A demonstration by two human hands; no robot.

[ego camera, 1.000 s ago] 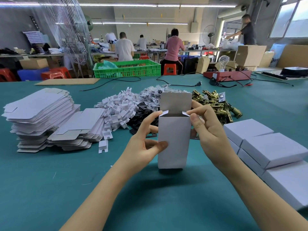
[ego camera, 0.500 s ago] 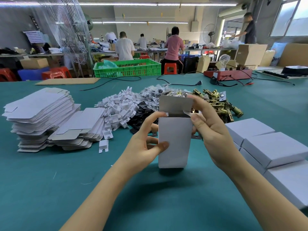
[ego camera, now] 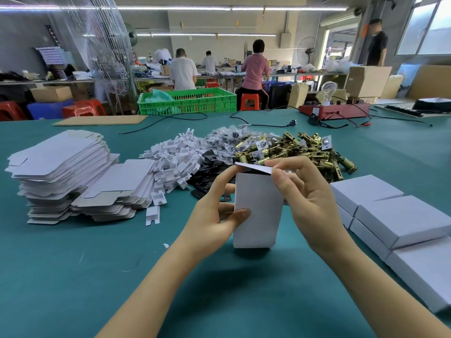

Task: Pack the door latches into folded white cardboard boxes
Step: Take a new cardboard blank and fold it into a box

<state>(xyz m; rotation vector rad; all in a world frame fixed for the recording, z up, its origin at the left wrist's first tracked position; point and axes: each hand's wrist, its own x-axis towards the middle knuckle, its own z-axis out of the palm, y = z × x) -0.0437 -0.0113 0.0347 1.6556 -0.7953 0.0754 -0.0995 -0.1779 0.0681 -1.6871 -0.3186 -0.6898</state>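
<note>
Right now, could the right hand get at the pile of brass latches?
Probably yes. The brass latches lie just behind the right hand with nothing between, but that hand is busy folding the flap of the white box, so it must let go first.

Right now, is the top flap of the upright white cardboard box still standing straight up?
No, the top flap is folded nearly flat over the box.

The table [ego camera: 73,276] carried flat box blanks [ego camera: 58,167], white inserts [ego camera: 173,154], black plates [ego camera: 210,174], bagged parts [ego camera: 227,140], brass latches [ego camera: 305,147], closed boxes [ego camera: 400,215], a crate [ego camera: 190,101] and cables [ego camera: 268,124].
</note>
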